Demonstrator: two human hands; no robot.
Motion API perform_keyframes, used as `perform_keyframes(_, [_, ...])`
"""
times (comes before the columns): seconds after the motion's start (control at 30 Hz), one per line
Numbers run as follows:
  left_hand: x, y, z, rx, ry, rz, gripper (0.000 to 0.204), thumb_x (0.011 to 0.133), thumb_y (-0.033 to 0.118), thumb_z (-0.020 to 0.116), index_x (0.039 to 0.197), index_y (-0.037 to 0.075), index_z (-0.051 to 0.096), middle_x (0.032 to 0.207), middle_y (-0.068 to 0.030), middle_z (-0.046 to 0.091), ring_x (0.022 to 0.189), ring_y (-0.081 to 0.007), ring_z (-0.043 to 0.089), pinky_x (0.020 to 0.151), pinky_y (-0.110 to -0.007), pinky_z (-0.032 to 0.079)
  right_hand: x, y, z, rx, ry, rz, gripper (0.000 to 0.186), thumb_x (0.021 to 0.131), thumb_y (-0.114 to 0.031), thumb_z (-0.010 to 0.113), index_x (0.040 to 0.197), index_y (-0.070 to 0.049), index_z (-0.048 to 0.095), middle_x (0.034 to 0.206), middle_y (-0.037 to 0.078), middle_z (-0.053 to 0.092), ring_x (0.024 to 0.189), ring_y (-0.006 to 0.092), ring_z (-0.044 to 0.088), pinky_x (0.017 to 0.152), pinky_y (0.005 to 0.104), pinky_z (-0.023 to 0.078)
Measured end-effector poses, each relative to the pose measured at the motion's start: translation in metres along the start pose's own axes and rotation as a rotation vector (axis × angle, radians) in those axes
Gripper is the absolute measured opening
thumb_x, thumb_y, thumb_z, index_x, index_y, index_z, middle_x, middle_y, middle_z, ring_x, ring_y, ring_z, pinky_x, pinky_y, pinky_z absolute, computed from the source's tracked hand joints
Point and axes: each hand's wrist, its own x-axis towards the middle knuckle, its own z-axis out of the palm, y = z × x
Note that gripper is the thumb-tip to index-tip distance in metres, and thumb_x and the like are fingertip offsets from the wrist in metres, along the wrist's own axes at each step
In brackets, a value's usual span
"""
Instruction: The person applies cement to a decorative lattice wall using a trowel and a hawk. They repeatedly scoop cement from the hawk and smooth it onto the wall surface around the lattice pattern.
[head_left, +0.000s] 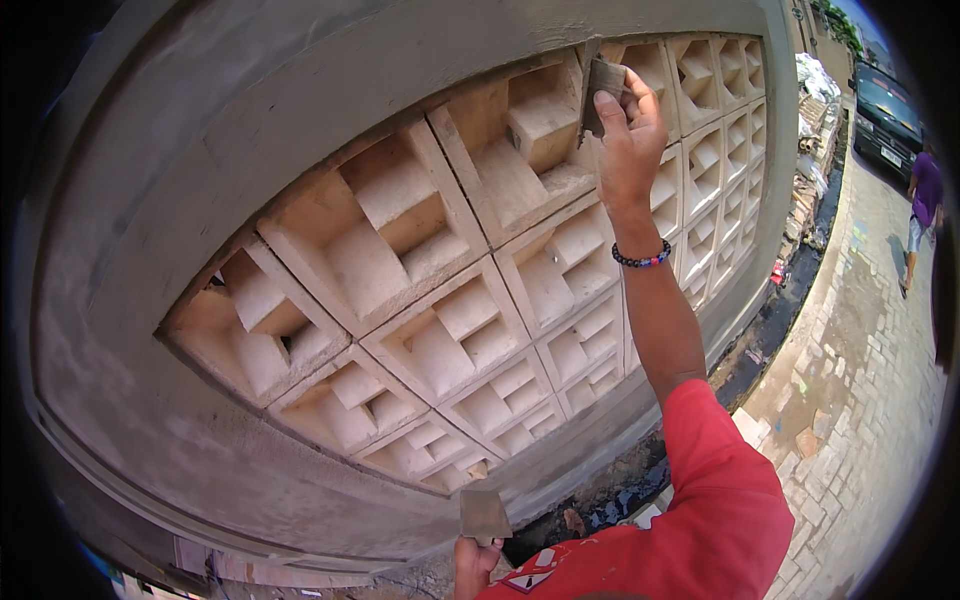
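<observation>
A wall of pale decorative vent blocks point(440, 330) fills the middle, framed by grey plaster point(190, 190). My right hand point(632, 130), raised with a beaded bracelet point(641, 256) at its wrist, pinches a small flat, dark grey-brown plate point(603, 90). One long edge of this plate lies along a joint between two upper blocks; whether it touches is hard to tell. Low in the picture my left hand point(474, 562) is closed on a trowel point(485, 514). Its broad, mortar-coloured blade points up near the wall's foot, and the handle is mostly hidden by the fingers.
A dark, wet gutter point(640, 488) runs along the wall's base. Beyond it lies a paved lane point(850, 450). At the right, a person in a purple shirt point(927, 190) walks near a parked dark car point(888, 115). Rubble and sacks point(815, 130) line the gutter farther off.
</observation>
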Motion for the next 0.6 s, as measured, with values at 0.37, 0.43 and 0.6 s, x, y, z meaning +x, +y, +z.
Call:
perform_keyframes(0.37, [0.012,-0.011,0.019,0.047,-0.128,0.006,0.028,0.094,0.026,0.039,0.113,0.012,0.054,0.101,-0.0058,0.062,0.079,-0.0213,0.061,0.052,-0.032,0.044,0.091,0.037,-0.013,-0.509,-0.051,-0.333,0.037,0.079,-0.005,0.055,0.114,0.007,0.056,0.112,0.022,0.06,0.105,0.0291,0.057,0.093,0.0346,0.043])
perform_keyframes(0.43, [0.016,-0.015,0.016,0.05,-0.09,0.011,0.028,0.094,0.026,0.039,0.112,0.011,0.054,0.101,-0.0058,0.063,0.079,-0.0214,0.061,0.052,-0.032,0.044,0.051,0.01,0.018,-0.502,-0.125,-0.298,0.035,0.082,-0.007,0.057,0.115,0.004,0.055,0.106,0.019,0.063,0.094,0.03,0.062,0.084,0.0359,0.047])
perform_keyframes(0.6, [0.016,-0.018,0.018,0.058,-0.075,-0.024,0.027,0.093,0.027,0.041,0.11,0.012,0.055,0.1,-0.0058,0.063,0.079,-0.0216,0.061,0.051,-0.032,0.044,-0.032,-0.03,0.068,-0.25,-0.475,-0.295,0.033,0.083,-0.009,0.056,0.114,0.003,0.056,0.105,0.021,0.061,0.095,0.0358,0.059,0.085,0.0393,0.046])
